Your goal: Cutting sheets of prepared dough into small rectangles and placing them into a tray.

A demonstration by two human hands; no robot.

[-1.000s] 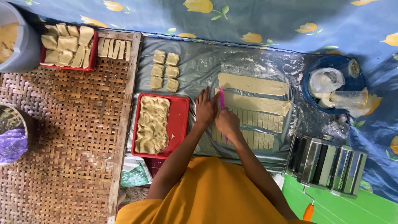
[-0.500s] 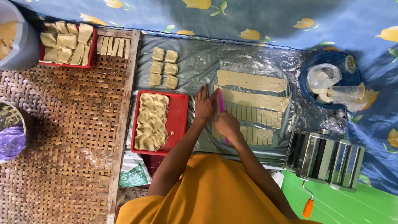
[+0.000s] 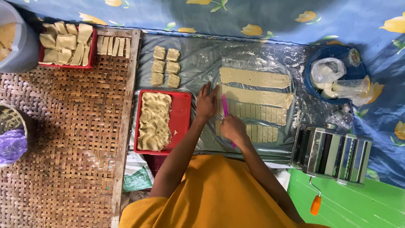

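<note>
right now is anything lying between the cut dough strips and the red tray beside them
Nothing visible but the person's own left hand, which rests on the plastic sheet between the cut dough strips and the red tray. The right hand holds the pink cutter on the strips.

Pink cutter [image 3: 225, 104]: you see a slim, bright pink blade, standing nearly straight across the left ends of the dough strips, its lower part hidden under your right hand.
Dough strips [image 3: 257, 98]: four pale tan bands lie side by side on the floured plastic sheet [image 3: 198, 55], near its right edge. The two far bands are whole; the two near ones are scored into narrow pieces.
</note>
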